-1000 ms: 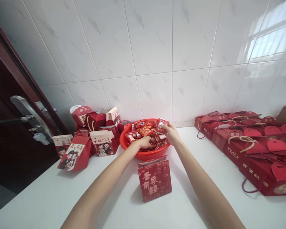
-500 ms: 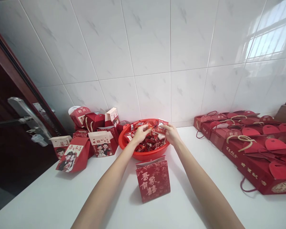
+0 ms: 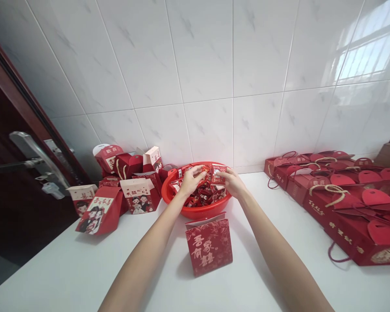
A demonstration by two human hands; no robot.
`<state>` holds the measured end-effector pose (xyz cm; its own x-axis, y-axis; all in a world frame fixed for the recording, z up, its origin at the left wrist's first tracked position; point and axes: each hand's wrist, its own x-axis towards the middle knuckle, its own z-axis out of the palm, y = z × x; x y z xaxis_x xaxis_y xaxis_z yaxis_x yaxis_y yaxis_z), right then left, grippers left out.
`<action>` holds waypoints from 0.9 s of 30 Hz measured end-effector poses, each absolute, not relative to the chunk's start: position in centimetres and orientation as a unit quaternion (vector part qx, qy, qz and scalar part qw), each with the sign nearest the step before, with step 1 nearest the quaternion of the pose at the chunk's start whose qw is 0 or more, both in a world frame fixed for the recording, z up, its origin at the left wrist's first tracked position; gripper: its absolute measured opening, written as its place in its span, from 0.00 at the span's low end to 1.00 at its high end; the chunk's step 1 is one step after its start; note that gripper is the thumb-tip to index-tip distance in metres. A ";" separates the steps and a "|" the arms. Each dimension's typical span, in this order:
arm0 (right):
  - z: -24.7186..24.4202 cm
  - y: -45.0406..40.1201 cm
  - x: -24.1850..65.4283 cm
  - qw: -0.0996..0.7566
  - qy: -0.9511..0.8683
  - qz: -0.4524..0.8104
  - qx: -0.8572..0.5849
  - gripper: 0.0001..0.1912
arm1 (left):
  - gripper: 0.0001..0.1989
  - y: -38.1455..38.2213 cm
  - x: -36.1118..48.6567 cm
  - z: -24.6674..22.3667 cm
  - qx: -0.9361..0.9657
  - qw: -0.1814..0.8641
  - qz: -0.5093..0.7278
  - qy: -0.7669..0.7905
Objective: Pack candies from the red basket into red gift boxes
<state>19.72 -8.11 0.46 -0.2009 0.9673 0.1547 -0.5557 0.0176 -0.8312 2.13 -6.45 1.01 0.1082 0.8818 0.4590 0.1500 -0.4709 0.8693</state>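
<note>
A round red plastic basin [image 3: 204, 212] stands by the wall, filled with wrapped candies [image 3: 203, 198], mostly red. Over its right side, my right hand [image 3: 234, 183] pinches a red-and-white candy packet [image 3: 218, 169], its printed face toward me. My left hand [image 3: 191, 182] is over the basin's left part, thumb and fingers closed around what looks like a small red wrapped candy [image 3: 204, 169], partly hidden by the fingers. Between my forearms, in front of the basin, an upright dark-red paper gift box [image 3: 209, 247] with pale lettering has its top open.
Several red and cream gift boxes [image 3: 100, 210] cluster at the left, near a dark door [image 3: 16, 208] with a metal handle. Rows of red boxes with rope handles [image 3: 331, 212] fill the right side. A tiled wall [image 3: 208, 130] closes off the back of the white table [image 3: 169, 277].
The packet in my right hand has turned more upright and shifted slightly left. My left hand has moved slightly, and red wrapping now shows at its fingertips.
</note>
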 end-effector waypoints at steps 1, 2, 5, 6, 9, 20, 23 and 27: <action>0.5 -8.2 19.8 0.576 -0.421 0.658 -0.240 0.13 | 0.23 -6.7 2.2 1.2 0.667 0.341 0.540 0.383; 0.6 -8.4 19.9 0.571 -0.427 0.662 -0.233 0.14 | 0.22 -6.9 2.3 1.4 0.670 0.343 0.539 0.378; 1.3 -8.9 20.3 0.550 -0.447 0.668 -0.226 0.15 | 0.23 -8.2 2.3 2.0 0.664 0.332 0.549 0.384; 1.7 -9.2 20.5 0.538 -0.462 0.668 -0.227 0.16 | 0.24 -8.8 2.2 2.1 0.661 0.326 0.553 0.389; 3.3 -10.4 20.8 0.496 -0.525 0.658 -0.213 0.17 | 0.24 -11.1 1.7 2.8 0.654 0.315 0.559 0.400; 9.2 -18.2 20.6 0.459 -0.693 0.532 -0.159 0.11 | 0.33 -20.1 0.4 6.0 0.648 0.328 0.576 0.374; 9.5 -19.3 20.8 0.451 -0.711 0.519 -0.145 0.11 | 0.31 -21.0 0.0 5.9 0.647 0.342 0.574 0.367; 9.8 -19.8 21.5 0.455 -0.717 0.503 -0.159 0.10 | 0.23 -21.6 -0.8 5.9 0.664 0.366 0.549 0.351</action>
<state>21.53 -19.84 9.82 -0.5347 0.6862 0.4932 -0.2294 0.4439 -0.8662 -0.76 -21.56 5.89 0.1505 0.8681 0.4729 0.0638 -0.4859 0.8717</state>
